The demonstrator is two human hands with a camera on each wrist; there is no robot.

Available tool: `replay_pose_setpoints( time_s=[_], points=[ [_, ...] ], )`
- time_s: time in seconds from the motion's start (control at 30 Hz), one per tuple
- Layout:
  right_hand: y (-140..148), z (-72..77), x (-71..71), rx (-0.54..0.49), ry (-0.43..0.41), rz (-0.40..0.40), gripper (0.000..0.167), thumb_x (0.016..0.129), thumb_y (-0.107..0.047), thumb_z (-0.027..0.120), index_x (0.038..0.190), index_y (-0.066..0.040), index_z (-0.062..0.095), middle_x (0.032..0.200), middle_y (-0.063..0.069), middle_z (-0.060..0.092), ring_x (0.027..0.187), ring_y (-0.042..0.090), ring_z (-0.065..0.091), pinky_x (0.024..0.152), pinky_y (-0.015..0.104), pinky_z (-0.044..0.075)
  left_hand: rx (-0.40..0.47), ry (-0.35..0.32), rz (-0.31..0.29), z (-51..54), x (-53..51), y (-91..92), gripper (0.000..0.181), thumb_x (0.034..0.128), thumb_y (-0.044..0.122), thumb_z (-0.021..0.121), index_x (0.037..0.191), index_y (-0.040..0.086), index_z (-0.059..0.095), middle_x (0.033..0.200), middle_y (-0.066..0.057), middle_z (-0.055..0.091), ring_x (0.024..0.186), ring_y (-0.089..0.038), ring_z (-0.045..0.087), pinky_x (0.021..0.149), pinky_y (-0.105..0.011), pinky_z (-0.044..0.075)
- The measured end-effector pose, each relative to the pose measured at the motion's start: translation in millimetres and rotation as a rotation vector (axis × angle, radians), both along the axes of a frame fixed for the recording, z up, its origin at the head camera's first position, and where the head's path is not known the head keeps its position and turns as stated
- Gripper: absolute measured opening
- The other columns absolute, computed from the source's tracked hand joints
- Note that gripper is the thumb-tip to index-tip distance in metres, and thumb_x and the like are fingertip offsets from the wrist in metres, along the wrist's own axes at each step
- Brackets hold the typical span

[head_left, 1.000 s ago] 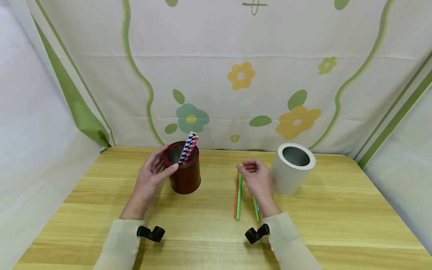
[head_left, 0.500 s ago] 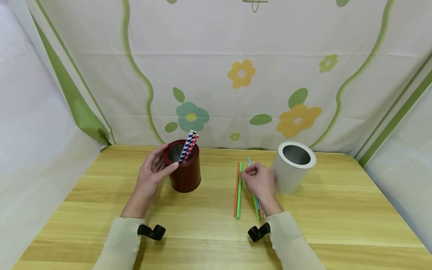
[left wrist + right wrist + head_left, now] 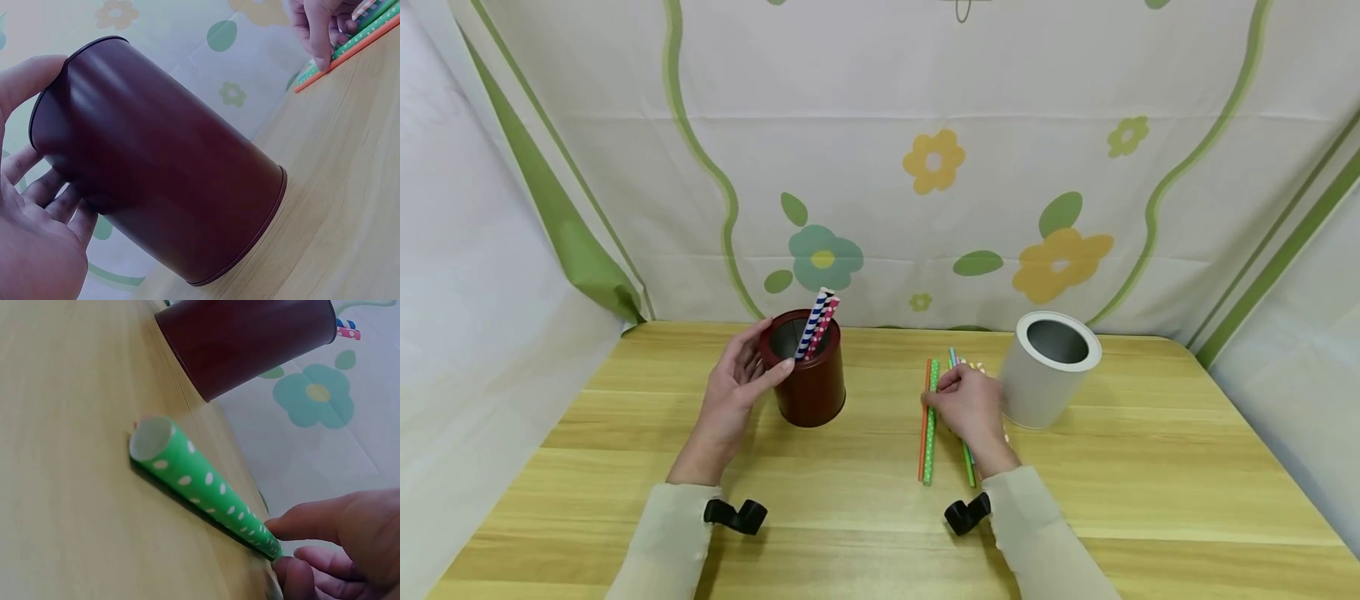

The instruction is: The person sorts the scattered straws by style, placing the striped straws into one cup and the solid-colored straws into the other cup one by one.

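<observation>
My left hand (image 3: pixel 730 400) holds the dark red can (image 3: pixel 812 392) by its upper part, thumb at the near side of the rim and fingers round the left. A blue-and-white striped paper straw (image 3: pixel 812 325) and a pink dotted one (image 3: pixel 825 327) lean out of that can. Over the straws on the table, my right hand (image 3: pixel 970 404) pinches the green white-dotted paper straw (image 3: pixel 212 487) near its far end, thumb and fingers on either side. An orange straw (image 3: pixel 922 446) lies close along its left, by the thumb. Several other straws (image 3: pixel 968 462) are partly hidden beneath the hand.
A white can (image 3: pixel 1037 387) with an open top stands just right of my right hand. The wooden table (image 3: pixel 865 517) ends at a flower-printed cloth (image 3: pixel 865 167) at the back. Black mounts (image 3: pixel 966 512) sit on both wrists.
My right hand has moved down and slightly left, its thumb now by the orange and green straws. My left hand keeps its hold on the red can.
</observation>
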State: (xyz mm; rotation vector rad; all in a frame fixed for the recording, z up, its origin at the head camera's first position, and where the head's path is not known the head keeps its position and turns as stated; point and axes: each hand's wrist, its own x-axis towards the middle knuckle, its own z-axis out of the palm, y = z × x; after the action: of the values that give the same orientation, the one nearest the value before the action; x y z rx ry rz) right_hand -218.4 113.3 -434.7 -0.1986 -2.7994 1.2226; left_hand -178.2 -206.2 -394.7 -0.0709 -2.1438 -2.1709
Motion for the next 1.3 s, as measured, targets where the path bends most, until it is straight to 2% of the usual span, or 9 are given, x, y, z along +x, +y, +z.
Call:
replay_pose_setpoints(
  time_s=[0.2, 0.33, 0.5, 0.73, 0.93, 1.1, 1.3],
  points=[
    [-2.0, -0.3, -1.1, 0.061, 0.018, -0.003, 0.017, 0.08, -0.02, 0.086, 0.086, -0.012, 0.072, 0.08, 0.001, 0.077, 0.075, 0.018, 0.068, 0.065, 0.029, 0.05, -0.006, 0.002, -0.004, 0.8, 0.5, 0.1, 0.072, 0.1033, 0.013, 0.072, 0.166, 0.023, 0.039, 0.171, -0.001, 0.042, 0.159, -0.019, 0.037, 0.13, -0.022, 0.031],
    [-1.4, -0.2, -1.7, 0.025, 0.013, -0.012, 0.015, 0.08, -0.019, 0.085, 0.086, -0.012, 0.073, 0.079, 0.002, 0.077, 0.073, 0.017, 0.067, 0.063, 0.027, 0.049, -0.008, 0.003, -0.005, 0.9, 1.0, 0.1, 0.072, 0.1035, 0.012, 0.072, 0.166, 0.022, 0.038, 0.17, -0.001, 0.042, 0.159, -0.018, 0.038, 0.127, -0.019, 0.033],
    [0.9, 1.3, -2.1, -0.06, -0.015, -0.026, 0.014, 0.084, -0.019, 0.082, 0.089, -0.01, 0.073, 0.081, 0.004, 0.076, 0.065, 0.014, 0.065, 0.058, 0.025, 0.05, -0.007, 0.006, -0.006, 0.5, 1.2, 0.2, 0.072, 0.1036, 0.012, 0.071, 0.167, 0.021, 0.038, 0.17, -0.002, 0.042, 0.158, -0.018, 0.039, 0.123, -0.014, 0.036],
    [4.6, 8.0, -1.7, -0.205, -0.038, -0.046, 0.019, 0.087, -0.016, 0.078, 0.102, -0.006, 0.073, 0.086, 0.008, 0.077, 0.056, 0.013, 0.067, 0.054, 0.026, 0.052, -0.01, 0.007, -0.007, 0.2, 1.0, 0.0, 0.072, 0.1039, 0.012, 0.071, 0.167, 0.021, 0.037, 0.171, -0.001, 0.041, 0.158, -0.018, 0.038, 0.122, -0.013, 0.036],
    [4.1, 14.1, -3.1, -0.306, -0.037, -0.053, 0.028, 0.086, -0.016, 0.078, 0.114, -0.007, 0.075, 0.09, 0.007, 0.076, 0.058, 0.013, 0.069, 0.056, 0.027, 0.058, -0.01, 0.01, -0.007, -0.1, 1.5, -0.6, 0.071, 0.1043, 0.012, 0.07, 0.166, 0.023, 0.038, 0.171, -0.001, 0.04, 0.157, -0.017, 0.038, 0.121, -0.012, 0.036],
    [3.4, 23.3, -0.6, -0.447, -0.026, 0.002, 0.032, 0.089, -0.011, 0.077, 0.12, -0.004, 0.073, 0.092, 0.007, 0.075, 0.064, 0.014, 0.071, 0.061, 0.031, 0.062, -0.013, 0.007, -0.004, -0.5, 1.9, -0.9, 0.071, 0.1042, 0.013, 0.071, 0.166, 0.024, 0.038, 0.171, 0.0, 0.04, 0.158, -0.018, 0.038, 0.123, -0.014, 0.035],
    [5.8, 37.5, 3.0, -0.625, 0.03, 0.062, 0.033, 0.093, -0.003, 0.074, 0.125, 0.003, 0.068, 0.09, 0.001, 0.073, 0.067, 0.013, 0.071, 0.06, 0.024, 0.06, -0.017, 0.005, -0.005, 0.5, 1.6, 0.2, 0.071, 0.1041, 0.015, 0.071, 0.166, 0.023, 0.038, 0.171, 0.001, 0.041, 0.159, -0.018, 0.037, 0.125, -0.016, 0.034]
  ],
)
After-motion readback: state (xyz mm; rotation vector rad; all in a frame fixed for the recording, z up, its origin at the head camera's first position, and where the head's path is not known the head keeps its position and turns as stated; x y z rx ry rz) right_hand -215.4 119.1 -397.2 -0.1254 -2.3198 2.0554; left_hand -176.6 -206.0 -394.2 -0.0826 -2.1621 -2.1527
